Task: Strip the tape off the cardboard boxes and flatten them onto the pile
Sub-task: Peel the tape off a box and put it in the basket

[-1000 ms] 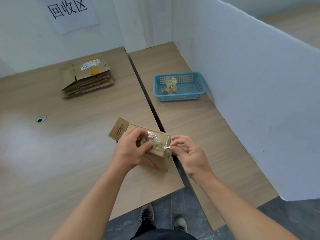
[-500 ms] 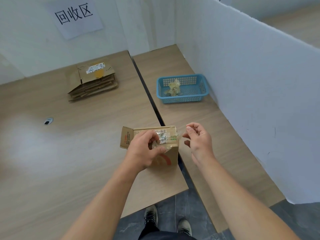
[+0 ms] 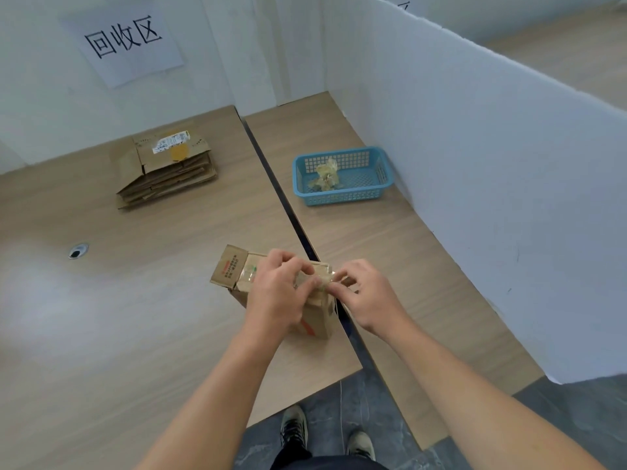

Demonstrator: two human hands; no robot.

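Observation:
A small brown cardboard box (image 3: 315,320) stands near the front edge of the left table, one top flap (image 3: 228,269) folded open to the left. Clear tape (image 3: 249,273) shines across its top. My left hand (image 3: 276,293) grips the box's top from above, fingers curled over it. My right hand (image 3: 364,295) is at the box's top right corner, its fingertips pinching at the tape there. A pile of flattened boxes (image 3: 166,169) lies at the far left of the table.
A blue plastic basket (image 3: 371,191) holding crumpled tape (image 3: 326,174) sits on the right table by a white partition (image 3: 492,184). A dark gap (image 3: 271,184) runs between the tables. A cable hole (image 3: 78,251) is at left. My shoes (image 3: 293,427) show below.
My right hand, which had pulled away from the box half a second ago, has come back to the top right corner. My left hand stays on the box.

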